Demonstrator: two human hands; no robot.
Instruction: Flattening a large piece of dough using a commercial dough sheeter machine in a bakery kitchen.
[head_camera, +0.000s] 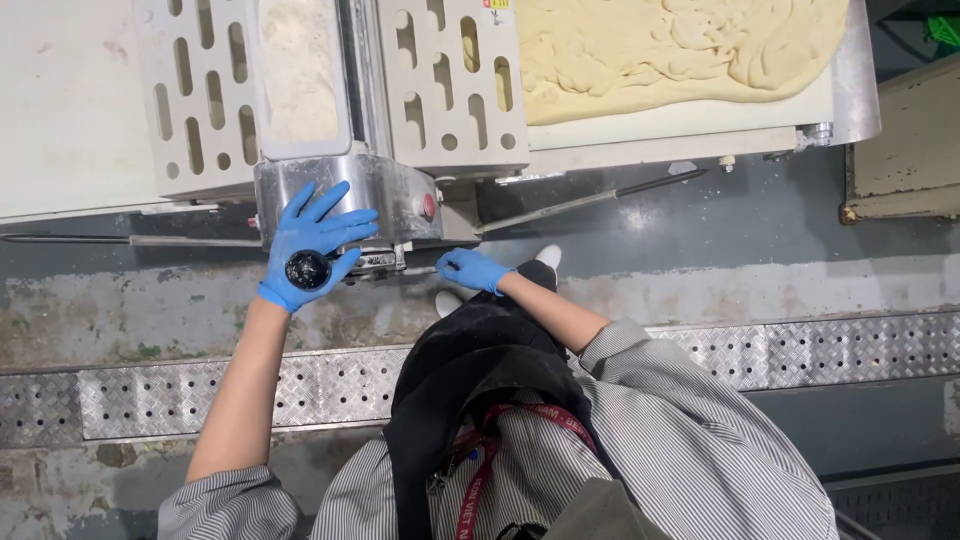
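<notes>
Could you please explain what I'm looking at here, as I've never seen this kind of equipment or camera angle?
The one picture comes from a camera on the person's head, looking straight down at their body and the floor. In front stands a metal dough-rolling machine with perforated white guards. A flat sheet of pale dough lies on its white belt at the right. Both hands wear blue gloves. The left hand rests on a round black knob with the fingers spread. The right hand touches a thin metal lever on the machine's front. A ridged metal floor plate runs underfoot.
</notes>
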